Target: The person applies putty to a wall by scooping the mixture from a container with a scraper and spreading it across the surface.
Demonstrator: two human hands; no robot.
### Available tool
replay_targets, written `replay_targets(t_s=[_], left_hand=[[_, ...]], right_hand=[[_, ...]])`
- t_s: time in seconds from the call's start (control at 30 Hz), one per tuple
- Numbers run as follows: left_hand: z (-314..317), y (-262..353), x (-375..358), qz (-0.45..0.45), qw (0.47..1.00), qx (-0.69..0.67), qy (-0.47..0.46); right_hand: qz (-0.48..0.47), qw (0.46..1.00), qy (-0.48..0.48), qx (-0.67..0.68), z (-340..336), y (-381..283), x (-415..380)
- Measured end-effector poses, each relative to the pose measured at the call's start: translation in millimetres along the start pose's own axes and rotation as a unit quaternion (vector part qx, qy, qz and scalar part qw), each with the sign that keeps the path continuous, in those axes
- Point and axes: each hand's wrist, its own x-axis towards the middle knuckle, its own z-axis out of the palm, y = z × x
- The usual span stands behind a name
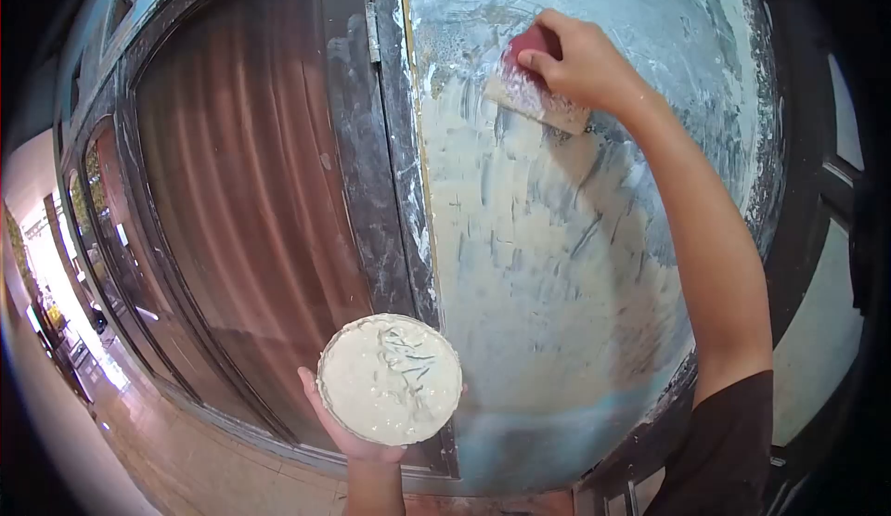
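Note:
My right hand [580, 59] is closed around a red-handled scraper [535, 98], whose pale, coated blade lies against the upper part of the wall panel [520, 265]. Cream-coloured paste covers much of that panel below the blade in uneven strokes, with grey-blue showing through. Low in the view, my left hand [357, 437] holds a round container [390, 380] from beneath, its top filled with thick cream paste marked by dark streaks. The container is in front of the lower corner of the door.
Left of the panel stands a dark-framed door with a reddish curtain [241, 182] behind its glass. A metal hinge [373, 33] sits on the frame. Tiled floor [176, 442] runs along the lower left, and another dark frame [817, 228] rises at the right.

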Motion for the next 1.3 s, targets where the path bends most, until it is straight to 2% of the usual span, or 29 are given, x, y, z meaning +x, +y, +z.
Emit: replay_targets(t_s=[0.07,0.13,0.27,0.33,0.43,0.5,0.6,0.67,0.7,0.77,0.83,0.9,0.93,1.07,1.17,1.23,1.27,1.3], left_hand=[[-1,1,0,0.008,0.999,-0.024,0.027],[-4,2,-1,0.000,0.994,0.087,-0.068],[-4,2,-3,-0.020,0.997,0.030,-0.075],[-3,1,-2,0.014,1.000,0.019,0.003],[-12,2,-1,-0.012,0.999,0.001,-0.031],[-9,3,-3,-0.023,0.998,0.012,-0.056],[-8,3,-2,-0.029,0.995,0.032,-0.089],[-8,3,-4,-0.028,0.994,0.043,-0.097],[-7,2,-4,-0.029,0.997,0.016,-0.067],[-2,1,-5,-0.031,0.999,-0.010,-0.038],[7,2,-7,-0.038,0.992,-0.111,-0.039],[-3,4,-6,-0.032,0.997,-0.057,-0.051],[-9,5,-5,-0.026,0.998,-0.003,-0.062],[-10,7,-3,-0.004,0.999,-0.030,-0.024],[-3,5,-2,-0.036,0.996,0.015,-0.076],[-1,5,1,-0.037,0.989,-0.144,-0.018],[0,5,2,-0.037,0.989,-0.145,-0.018],[0,4,4,-0.038,0.994,-0.098,-0.022]], right_hand=[[0.024,0.999,0.012,0.030,-9,2,4],[0.014,0.999,-0.001,0.036,-10,0,-2],[-0.019,0.999,-0.028,0.018,1,-6,-16],[-0.019,1.000,-0.016,0.000,6,-2,-14],[0.034,0.999,0.006,0.011,-7,3,-5],[0.035,0.999,0.007,0.020,-11,1,-7],[-0.009,0.998,-0.045,0.036,-7,-11,-14],[-0.039,0.999,-0.023,0.005,6,-9,-14],[-0.067,0.997,-0.001,-0.025,11,-8,-15],[-0.056,0.998,0.023,-0.027,10,-3,-8],[0.037,0.999,0.017,0.006,-2,-3,-1],[0.046,0.998,0.038,0.020,-5,3,-2],[0.042,0.998,0.022,0.027,-7,4,-6],[-0.015,0.999,-0.022,0.038,-4,-1,-19],[-0.028,0.998,-0.046,0.043,-9,-19,-31],[-0.104,0.992,0.002,0.064,-16,-35,-38],[-0.143,0.986,-0.001,0.087,-20,-44,-46],[-0.144,0.986,-0.002,0.086,-23,-53,-55]])
